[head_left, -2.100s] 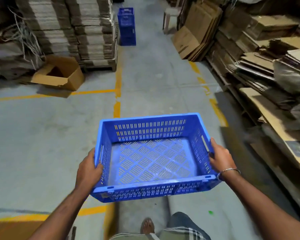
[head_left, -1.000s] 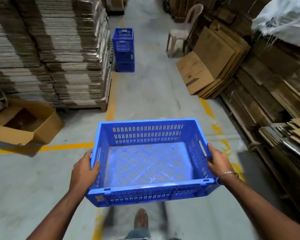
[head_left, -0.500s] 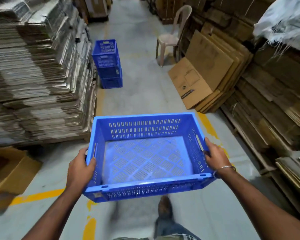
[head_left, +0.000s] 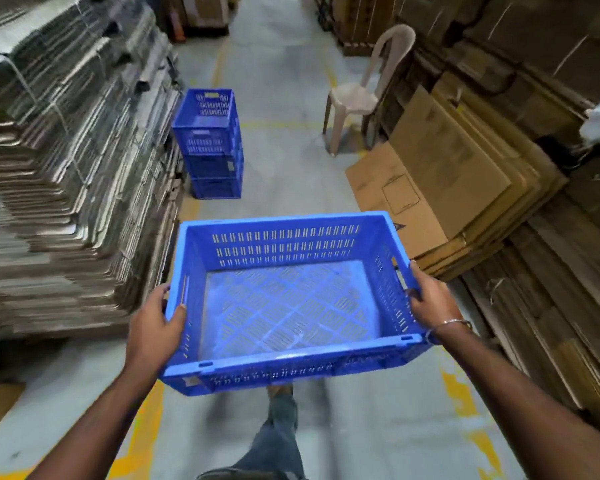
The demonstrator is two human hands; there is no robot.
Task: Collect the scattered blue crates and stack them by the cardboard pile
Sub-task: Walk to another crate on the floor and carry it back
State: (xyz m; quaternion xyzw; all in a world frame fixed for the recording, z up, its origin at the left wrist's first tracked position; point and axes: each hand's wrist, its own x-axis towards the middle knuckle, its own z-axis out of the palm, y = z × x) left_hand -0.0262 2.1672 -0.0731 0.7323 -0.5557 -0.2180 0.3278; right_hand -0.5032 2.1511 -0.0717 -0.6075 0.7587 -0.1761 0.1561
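I carry an empty blue perforated crate [head_left: 284,251] level in front of me, above the floor. My left hand [head_left: 153,327] grips its left side wall, thumb over the rim. My right hand [head_left: 430,299] grips the right side at the handle slot. Ahead on the floor stands a stack of blue crates [head_left: 208,143], close against the tall pile of flattened cardboard [head_left: 66,168] on the left.
A grey concrete aisle [head_left: 291,133] runs ahead between the cardboard pile and flattened boxes [head_left: 447,168] leaning on the right. A plastic chair [head_left: 361,95] stands at the right, beyond the crate stack. Yellow floor lines [head_left: 465,396] mark the aisle. My foot [head_left: 279,393] shows below the crate.
I have walked forward down the aisle with the crate; the blue stack and the chair are closer. The open cardboard box on the left has dropped out of view. Both hands keep their grip.
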